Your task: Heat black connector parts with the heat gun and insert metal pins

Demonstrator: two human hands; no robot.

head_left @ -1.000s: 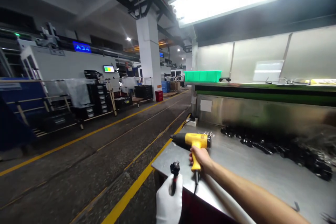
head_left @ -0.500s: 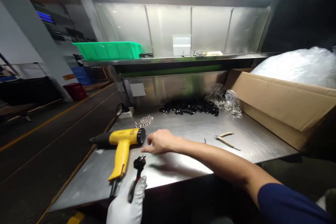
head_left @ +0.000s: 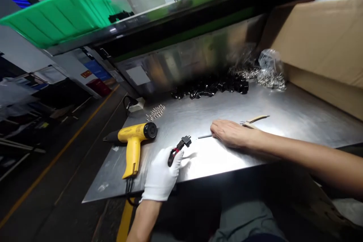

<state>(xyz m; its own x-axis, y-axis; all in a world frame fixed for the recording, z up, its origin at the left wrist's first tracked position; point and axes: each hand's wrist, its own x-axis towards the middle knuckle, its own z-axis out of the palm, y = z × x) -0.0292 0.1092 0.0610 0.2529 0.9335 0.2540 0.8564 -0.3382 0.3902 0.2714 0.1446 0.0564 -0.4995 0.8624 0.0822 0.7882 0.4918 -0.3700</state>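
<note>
My left hand [head_left: 162,172], in a white glove, is closed round a black part with a bit of red [head_left: 185,141], held just above the metal table near its front edge. My right hand [head_left: 228,132] is bare and closed on a thin grey rod [head_left: 204,136] that lies along the tabletop, its tip pointing left toward the black part. Behind the right hand lie pliers with pale handles [head_left: 256,119], partly covered by the wrist. A yellow heat gun [head_left: 133,143] rests left of my gloved hand, nozzle to the left.
Black parts [head_left: 212,87] are heaped at the table's back, beside bagged metal pieces [head_left: 270,75]. Small shiny pieces [head_left: 156,112] lie behind the heat gun. A cardboard box [head_left: 326,45] stands at the right. The shelf above holds a green bin [head_left: 62,19].
The view has tilted and moved nearer. My right hand has gone from beside the heat gun to the rod and taken hold of it. My left hand has moved right with the black part.
</note>
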